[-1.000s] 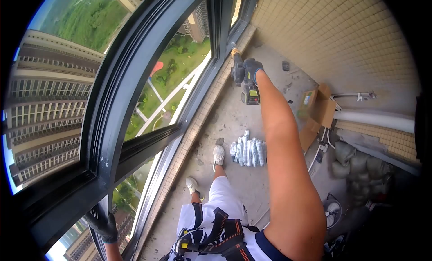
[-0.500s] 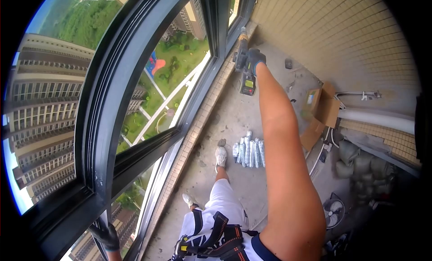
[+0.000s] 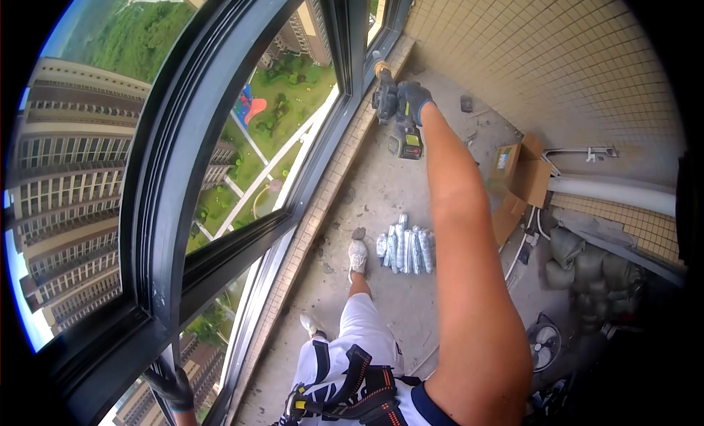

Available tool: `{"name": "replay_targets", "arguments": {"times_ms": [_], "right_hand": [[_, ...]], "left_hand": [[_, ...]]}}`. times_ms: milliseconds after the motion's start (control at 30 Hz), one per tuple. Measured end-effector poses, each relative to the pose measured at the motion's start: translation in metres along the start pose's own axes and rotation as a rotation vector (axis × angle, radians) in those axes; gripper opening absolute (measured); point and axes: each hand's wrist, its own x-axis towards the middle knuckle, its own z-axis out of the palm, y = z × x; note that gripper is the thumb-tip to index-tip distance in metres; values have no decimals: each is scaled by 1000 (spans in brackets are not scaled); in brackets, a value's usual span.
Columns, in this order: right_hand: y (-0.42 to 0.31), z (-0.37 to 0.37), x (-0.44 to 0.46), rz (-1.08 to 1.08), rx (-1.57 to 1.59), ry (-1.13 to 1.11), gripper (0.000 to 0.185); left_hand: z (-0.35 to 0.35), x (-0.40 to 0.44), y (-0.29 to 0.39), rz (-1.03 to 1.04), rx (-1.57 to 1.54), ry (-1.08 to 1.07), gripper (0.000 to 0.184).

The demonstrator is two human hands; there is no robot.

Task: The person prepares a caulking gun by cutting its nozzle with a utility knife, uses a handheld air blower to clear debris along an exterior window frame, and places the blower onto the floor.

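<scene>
My right hand [image 3: 415,99], in a dark glove, is closed round the handle of a cordless power drill [image 3: 386,102] at the end of my stretched arm. Its nose points up and left toward the window's lower edge, and a battery with a yellow-green label hangs toward me. I cannot make out whether the tip touches anything. At the lower left, my gloved left hand [image 3: 172,388] grips an upright bar of the dark metal window frame [image 3: 158,294]. Part of its fingers is hidden behind the bar.
Several plastic-wrapped tubes [image 3: 405,248] lie on the concrete floor by my feet. An open cardboard box [image 3: 529,173], a white pipe [image 3: 616,193], stacked sacks [image 3: 587,268] and a fan [image 3: 544,345] stand right. A tiled ledge [image 3: 323,198] runs below the window, high above ground.
The drill has tilted, its nose shifting left and slightly down while the battery end swung a little right. My left hand stays on the frame.
</scene>
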Motion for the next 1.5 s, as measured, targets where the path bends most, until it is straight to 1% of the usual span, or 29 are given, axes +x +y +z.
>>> {"name": "replay_targets", "arguments": {"times_ms": [33, 67, 133, 233, 300, 333, 433, 500, 567, 600, 633, 667, 700, 767, 800, 833, 900, 967, 1000, 1033, 1067, 1100, 1167, 1233, 1267, 1367, 1400, 1467, 1500], "right_hand": [[-1, -2, 7, -56, -102, -90, 26], [-9, -2, 5, 52, 81, -66, 23], [-25, -4, -3, 39, 33, -83, 23], [-39, -1, -16, 1, -65, -98, 30], [-50, 4, -31, -15, -219, 25, 31], [-52, 7, -34, 40, -174, 99, 31], [-36, 1, -47, 29, -74, 74, 23], [-20, -6, -48, 23, -54, 0, 20], [12, -10, -44, 97, -80, -138, 20], [39, -12, -36, 8, -173, -232, 23], [59, -9, -41, 37, -218, -225, 26], [52, -4, -77, 89, -244, -238, 25], [66, -4, -81, 163, -245, -282, 24], [86, -2, -96, 255, -74, -401, 20], [97, 2, -85, 251, -88, -422, 20], [115, 4, -74, -14, -259, -534, 18], [121, 21, -91, -267, -425, -667, 17], [85, 53, -135, 279, -153, -605, 15], [90, 67, -133, 242, -360, -571, 16], [90, 81, -144, 245, -374, -595, 16], [84, 97, -159, 160, -511, -637, 16], [82, 110, -172, 69, -645, -671, 16], [101, 126, -181, 117, -638, -704, 17], [139, 129, -178, 288, -530, -996, 25], [125, 128, -219, 253, -591, -893, 26], [138, 115, -295, 235, -497, -901, 28], [147, 110, -322, -38, -675, -865, 29], [181, 88, -365, -408, -1111, -745, 36], [176, 75, -405, -371, -1080, -651, 42]], "left_hand": [[0, 1, 1, -44, -3, 11, 94], [0, 2, 3, -47, -3, 9, 94], [-5, 4, 8, -58, -7, -53, 92], [-3, 0, 2, -54, -16, -47, 92], [-3, -1, 3, -60, -7, -50, 91], [-2, 1, 4, -39, -34, -45, 91], [-4, 0, 4, 2, -20, -31, 92], [-3, 0, 3, 24, 1, -17, 93], [0, 3, 3, 82, 12, 30, 95], [-1, 7, 11, 88, -5, 44, 89], [-3, 11, 18, 92, -18, 56, 82], [-3, 13, 21, 106, -3, 67, 82], [-5, 15, 25, 120, -2, 68, 83], [1, 11, 22, 73, -125, 71, 84], [-4, 18, 32, 98, -128, 68, 85], [-9, 18, 30, 124, 4, 21, 86], [-10, 20, 31, 91, -59, -3, 86], [-11, 27, 39, 70, -64, -10, 95], [-10, 32, 47, 73, -142, 6, 94], [-8, 38, 56, 78, -221, 31, 93], [-8, 37, 58, 43, -313, 22, 82], [-10, 44, 63, 65, -372, 14, 84], [-16, 47, 65, 124, -153, 17, 85], [-7, 48, 72, 13, -358, 105, 85], [-14, 52, 76, 40, -228, 97, 85], [-15, 59, 80, 73, -201, 128, 81], [-16, 61, 81, 85, -214, 129, 81], [-20, 63, 84, 99, -118, 130, 79], [-21, 62, 81, 121, -137, 136, 79]]}}
